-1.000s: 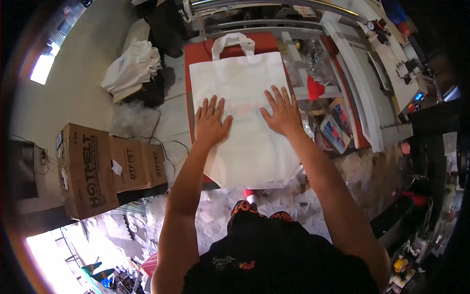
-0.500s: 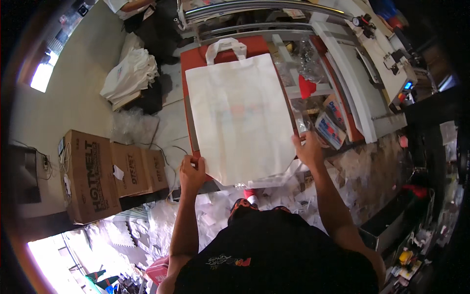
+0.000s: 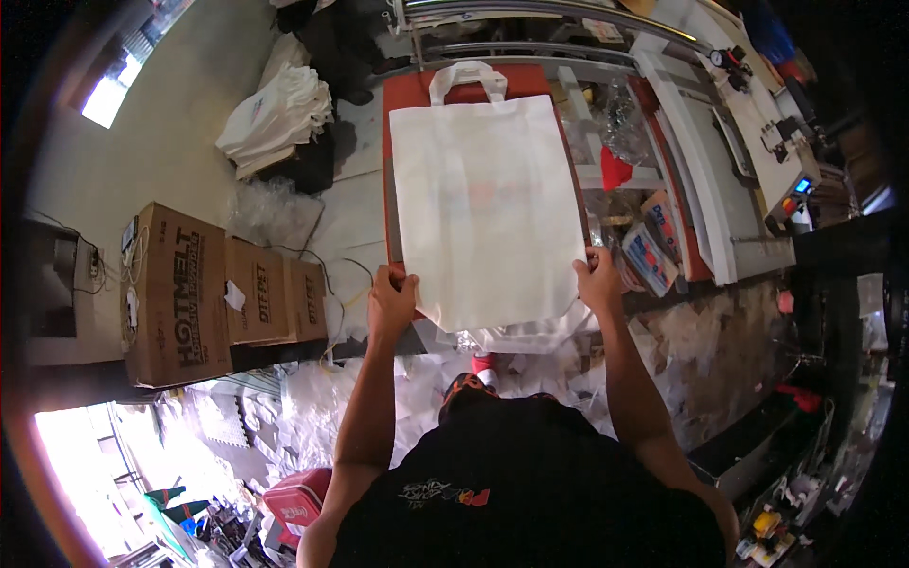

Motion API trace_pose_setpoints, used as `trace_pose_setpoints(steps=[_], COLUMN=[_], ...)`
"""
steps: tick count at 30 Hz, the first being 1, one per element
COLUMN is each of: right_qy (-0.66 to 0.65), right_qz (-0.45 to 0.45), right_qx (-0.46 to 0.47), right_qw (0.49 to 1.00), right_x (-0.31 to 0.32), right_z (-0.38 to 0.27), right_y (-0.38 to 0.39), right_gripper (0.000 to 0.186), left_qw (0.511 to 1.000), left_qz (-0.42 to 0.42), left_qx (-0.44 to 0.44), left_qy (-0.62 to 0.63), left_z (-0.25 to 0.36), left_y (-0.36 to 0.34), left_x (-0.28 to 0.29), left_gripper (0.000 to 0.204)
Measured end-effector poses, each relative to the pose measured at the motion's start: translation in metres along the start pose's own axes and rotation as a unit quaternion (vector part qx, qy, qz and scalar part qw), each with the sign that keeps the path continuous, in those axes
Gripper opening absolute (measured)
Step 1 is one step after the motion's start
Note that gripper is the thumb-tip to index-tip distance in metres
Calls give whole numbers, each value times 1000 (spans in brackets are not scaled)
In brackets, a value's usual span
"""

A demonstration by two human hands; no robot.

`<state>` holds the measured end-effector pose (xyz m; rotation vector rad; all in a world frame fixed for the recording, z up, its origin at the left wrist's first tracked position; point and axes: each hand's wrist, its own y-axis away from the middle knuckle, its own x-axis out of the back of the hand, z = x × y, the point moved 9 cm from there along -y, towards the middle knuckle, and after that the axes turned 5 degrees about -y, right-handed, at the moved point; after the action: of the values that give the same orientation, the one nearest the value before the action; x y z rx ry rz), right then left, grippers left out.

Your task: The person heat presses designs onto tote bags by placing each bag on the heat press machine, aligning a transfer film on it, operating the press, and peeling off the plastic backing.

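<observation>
A white fabric bag (image 3: 488,218) with a loop handle (image 3: 468,80) at its far end lies flat on a red platen (image 3: 399,95). A faint coloured print shows through the bag's middle. At the bag's near left corner, my left hand (image 3: 390,301) is closed, thumb and fingers pinching the edge. My right hand (image 3: 599,284) pinches the near right edge in the same way. Below the bag's near edge, some white material and clear plastic (image 3: 540,336) hang over the front.
Metal rollers (image 3: 530,45) cross the far side. A machine frame with a control box (image 3: 792,201) stands right. Stacked white bags (image 3: 277,118) sit at left, behind cardboard boxes (image 3: 180,303). Film scraps (image 3: 417,402) litter the floor; a red bag (image 3: 298,504) lies at lower left.
The whole view has shifted, so the platen and bag appear farther right and higher. The bag looks squarer in the picture. Both hands remain at its near edges, the right one's fingers drawn closer together.
</observation>
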<state>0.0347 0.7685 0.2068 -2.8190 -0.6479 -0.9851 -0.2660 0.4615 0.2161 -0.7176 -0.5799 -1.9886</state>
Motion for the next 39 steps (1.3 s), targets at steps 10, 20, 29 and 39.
trace_pose_setpoints(steps=[10, 20, 29, 39], right_qy=[20, -69, 83, 275], right_qz=[-19, 27, -7, 141], right_qx=[10, 59, 18, -11], right_qw=[1000, 995, 996, 951], right_x=[6, 39, 54, 158], right_z=[-15, 13, 284, 605], right_y=[7, 8, 7, -116], right_gripper=[36, 38, 15, 32], left_qw=[999, 996, 983, 844], left_qz=[0, 67, 142, -343], left_qx=[23, -26, 116, 399], left_qy=[32, 48, -19, -108], left_z=[-8, -5, -180, -186], left_y=[1, 13, 140, 370], left_x=[-2, -6, 1, -193], left_gripper=[25, 30, 26, 33])
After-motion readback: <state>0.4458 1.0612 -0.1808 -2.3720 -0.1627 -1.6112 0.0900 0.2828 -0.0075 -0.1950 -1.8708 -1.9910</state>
